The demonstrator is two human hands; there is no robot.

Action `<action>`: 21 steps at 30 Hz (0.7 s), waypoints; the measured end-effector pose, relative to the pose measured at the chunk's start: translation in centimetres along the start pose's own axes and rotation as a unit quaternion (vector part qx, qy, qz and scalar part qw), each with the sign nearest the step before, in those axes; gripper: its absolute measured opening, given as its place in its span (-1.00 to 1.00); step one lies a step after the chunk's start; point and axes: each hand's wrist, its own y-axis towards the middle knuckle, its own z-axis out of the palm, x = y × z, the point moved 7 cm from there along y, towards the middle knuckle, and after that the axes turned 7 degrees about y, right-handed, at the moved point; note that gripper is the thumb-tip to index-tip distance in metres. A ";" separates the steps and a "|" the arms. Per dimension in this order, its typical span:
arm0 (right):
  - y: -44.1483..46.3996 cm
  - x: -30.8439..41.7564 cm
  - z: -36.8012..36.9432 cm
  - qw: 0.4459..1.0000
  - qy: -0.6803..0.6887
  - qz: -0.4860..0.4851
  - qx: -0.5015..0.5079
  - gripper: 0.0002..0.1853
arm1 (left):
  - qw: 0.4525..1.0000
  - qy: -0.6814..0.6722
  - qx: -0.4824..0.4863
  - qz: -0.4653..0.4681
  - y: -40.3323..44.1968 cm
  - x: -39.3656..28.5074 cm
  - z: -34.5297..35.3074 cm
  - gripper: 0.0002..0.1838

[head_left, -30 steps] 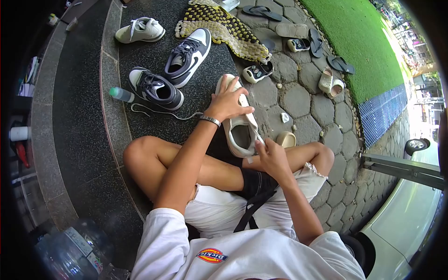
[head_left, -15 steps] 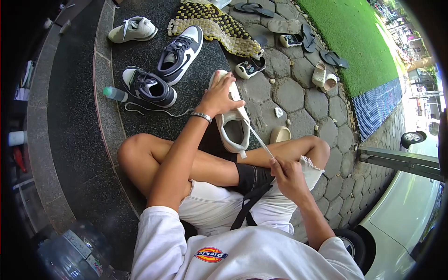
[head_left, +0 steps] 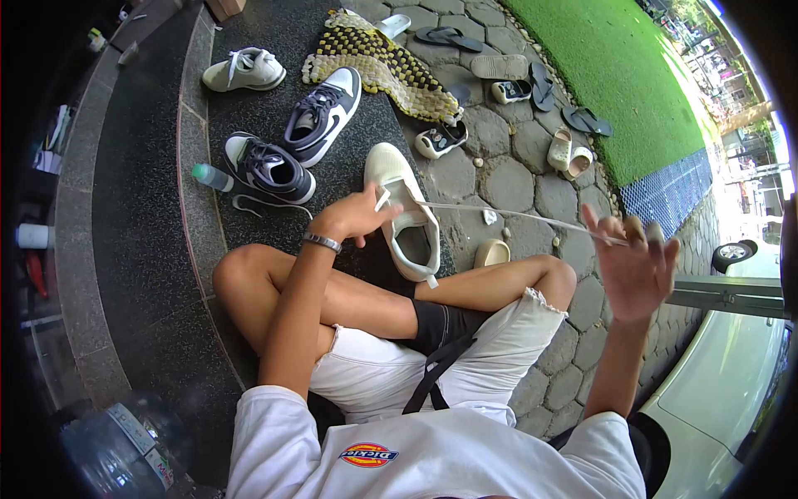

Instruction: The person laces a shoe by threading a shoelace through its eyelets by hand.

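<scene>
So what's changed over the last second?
The right hand, holding the thin white shoelace, has swung out rightward, drawing it away from the white lace-up shoe. The left hand has let go of the shoe's toe and drawn back alongside. The dark-and-white sneakers stayed put.

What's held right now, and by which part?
Right hand: white lace, by its outer stretch, away from the shoe. Left hand: over the shoe's side, grip can't be told.

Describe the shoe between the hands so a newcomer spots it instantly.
Find the dark speckled step, then the edge nearest the crossed legs. The cream shoe there alone has its lace stretched out to the right hand.
</scene>
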 end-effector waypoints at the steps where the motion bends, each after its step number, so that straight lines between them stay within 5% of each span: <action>1: 1.1 -0.9 0.9 0.997 0.058 0.039 0.044 -0.56 | 0.998 0.029 -0.004 0.050 -0.6 0.0 -0.5 -0.31; 3: 3.5 -1.3 1.2 0.995 -0.052 0.024 0.084 -0.54 | 0.985 0.093 -0.013 0.148 -2.1 0.5 -1.9 -0.48; 6: 7.5 -1.4 4.5 0.972 -0.190 -0.052 0.131 -0.47 | 0.982 0.060 -0.142 0.111 -9.2 -0.3 -8.7 -0.70; 12: 14.5 -1.2 12.6 0.949 -0.258 -0.138 0.114 -0.48 | 0.917 0.183 -0.321 0.147 -23.3 -6.7 -21.6 -0.71; 17: 18.6 -2.9 14.2 0.942 -0.283 -0.116 0.139 -0.65 | 0.767 0.311 -0.484 0.284 -30.1 -13.9 -27.0 -0.76; 21: 19.3 -2.2 16.0 0.943 -0.270 -0.130 0.142 -0.67 | 0.769 0.272 -0.484 0.316 -32.2 -17.1 -28.3 -0.74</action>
